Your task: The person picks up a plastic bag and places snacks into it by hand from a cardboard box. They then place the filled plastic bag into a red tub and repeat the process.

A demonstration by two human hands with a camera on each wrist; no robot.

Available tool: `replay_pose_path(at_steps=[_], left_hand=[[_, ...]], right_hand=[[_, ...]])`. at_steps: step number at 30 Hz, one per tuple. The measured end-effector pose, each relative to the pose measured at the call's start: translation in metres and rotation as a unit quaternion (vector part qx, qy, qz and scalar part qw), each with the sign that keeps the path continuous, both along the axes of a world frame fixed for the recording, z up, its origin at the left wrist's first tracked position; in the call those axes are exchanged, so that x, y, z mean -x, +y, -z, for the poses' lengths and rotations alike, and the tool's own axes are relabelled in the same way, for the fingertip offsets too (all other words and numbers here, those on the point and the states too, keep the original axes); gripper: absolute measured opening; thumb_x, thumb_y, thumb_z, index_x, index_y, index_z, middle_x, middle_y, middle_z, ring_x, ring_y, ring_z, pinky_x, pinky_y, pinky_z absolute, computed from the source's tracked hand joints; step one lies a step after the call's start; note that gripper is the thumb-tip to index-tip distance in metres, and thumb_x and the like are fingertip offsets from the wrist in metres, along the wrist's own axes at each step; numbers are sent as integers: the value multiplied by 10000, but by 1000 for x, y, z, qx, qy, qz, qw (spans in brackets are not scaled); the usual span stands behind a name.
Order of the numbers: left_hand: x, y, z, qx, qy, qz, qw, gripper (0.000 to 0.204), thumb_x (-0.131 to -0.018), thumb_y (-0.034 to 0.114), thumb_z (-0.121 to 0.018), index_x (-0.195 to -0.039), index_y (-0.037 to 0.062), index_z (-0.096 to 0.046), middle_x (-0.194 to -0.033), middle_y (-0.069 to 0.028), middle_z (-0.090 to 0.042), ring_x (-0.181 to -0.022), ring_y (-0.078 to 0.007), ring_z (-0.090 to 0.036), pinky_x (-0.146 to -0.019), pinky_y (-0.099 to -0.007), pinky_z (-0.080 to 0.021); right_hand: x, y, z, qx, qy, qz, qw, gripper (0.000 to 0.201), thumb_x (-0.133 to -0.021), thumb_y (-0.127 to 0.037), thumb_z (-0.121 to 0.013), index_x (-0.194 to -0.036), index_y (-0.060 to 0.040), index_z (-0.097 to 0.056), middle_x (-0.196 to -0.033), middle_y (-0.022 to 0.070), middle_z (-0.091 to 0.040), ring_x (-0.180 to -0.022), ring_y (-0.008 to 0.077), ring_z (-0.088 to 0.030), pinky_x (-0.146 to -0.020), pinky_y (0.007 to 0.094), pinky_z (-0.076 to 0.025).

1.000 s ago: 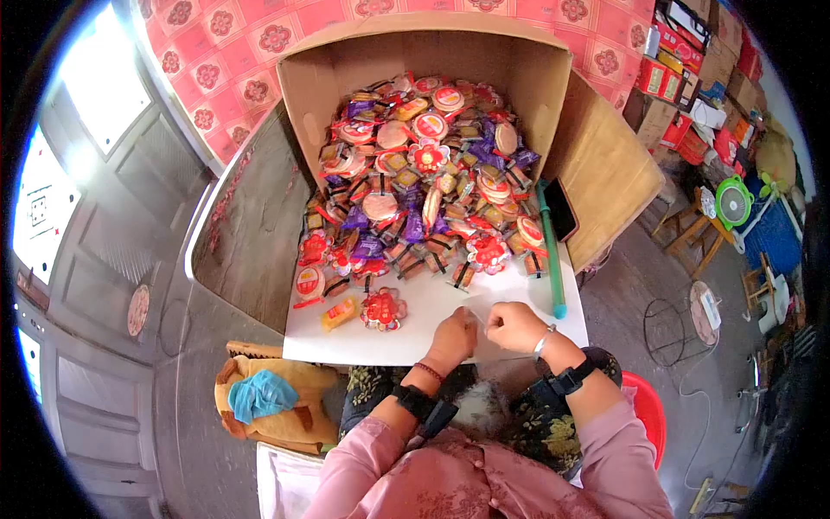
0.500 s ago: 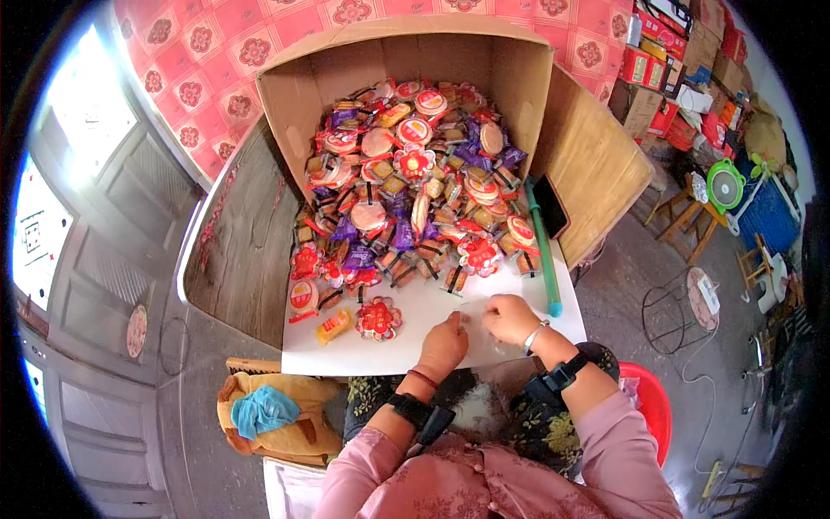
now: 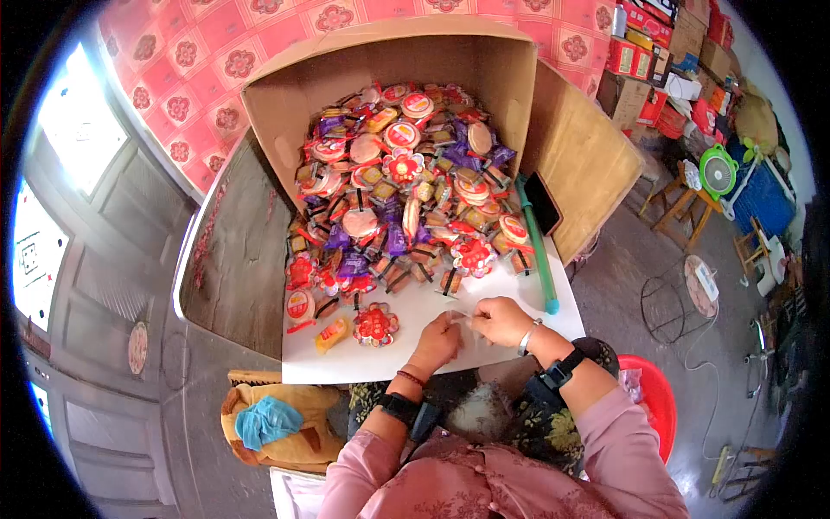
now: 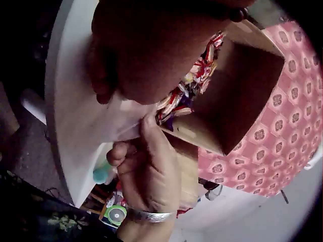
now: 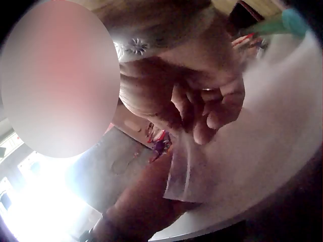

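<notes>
Both hands meet over the front of the white tabletop (image 3: 415, 359) and hold a small clear plastic bag (image 5: 185, 174) between them. My left hand (image 3: 438, 339) pinches one side of it, with fingers curled. On the other side, my right hand (image 3: 504, 322) grips the bag between thumb and fingers. In the right wrist view the bag hangs flat and see-through from the right fingertips. Left of the hands lie a red flower-shaped packet (image 3: 375, 324) and a yellow wrapped snack (image 3: 332, 335). A small brown wrapped snack (image 3: 450, 281) lies just beyond the fingers.
A cardboard box (image 3: 285, 95) on its side spills a heap of wrapped snacks (image 3: 398, 190) toward me. Along the right edge lie a green tube (image 3: 540, 259) and a dark phone (image 3: 543, 203). A red basin (image 3: 653, 406) stands right of my legs.
The head view has swung slightly, shifting the scene left. The hands stay together and have moved a little away from my body; the clear plastic shows more plainly between them.
</notes>
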State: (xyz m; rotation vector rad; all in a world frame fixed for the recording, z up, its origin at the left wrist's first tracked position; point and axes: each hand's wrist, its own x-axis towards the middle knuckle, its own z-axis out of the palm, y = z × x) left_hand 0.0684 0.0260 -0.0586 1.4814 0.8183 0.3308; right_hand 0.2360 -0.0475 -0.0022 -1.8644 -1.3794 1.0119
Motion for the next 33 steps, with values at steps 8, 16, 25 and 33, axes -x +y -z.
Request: replay_pose_path(at_steps=[8,16,25,33], left_hand=[[1,3,-8,94,-82,-20,992,229,-962,166,-459,-1130,53,-565,-670,-8,-538,-495,-104,-464,-437,-254,-356],[12,6,0,128,-115,-64,983,166,-955,182,-467,-1022,62,-559,-667,-22,-534,-502,-102,-465,-446,-252,-371],[24,11,20,-201,-87,24,975,161,-958,207,-510,-945,69,-592,-789,-1,-586,-635,-104,-522,-564,-232,-415],[15,-3,-18,282,-331,-62,898,389,-925,113,-533,-1302,17,-517,-1145,-57,-619,-999,-165,-609,-867,-291,-495]], right_hand=[[-2,1,-14,8,-48,-18,999,334,-869,-317,-639,-814,13,-642,-721,164,-660,-666,279,-655,-635,406,-502],[-28,2,10,-13,-239,137,961,431,-930,-354,-513,-1048,60,-542,-1032,292,-625,-1020,452,-584,-889,465,-462],[-25,8,-5,167,95,37,981,659,-942,-607,-388,-1122,-23,-636,-968,164,-668,-915,246,-649,-744,392,-528],[-17,6,-8,97,279,56,954,629,-916,-568,-502,-1137,10,-612,-964,74,-655,-824,176,-632,-692,318,-519]])
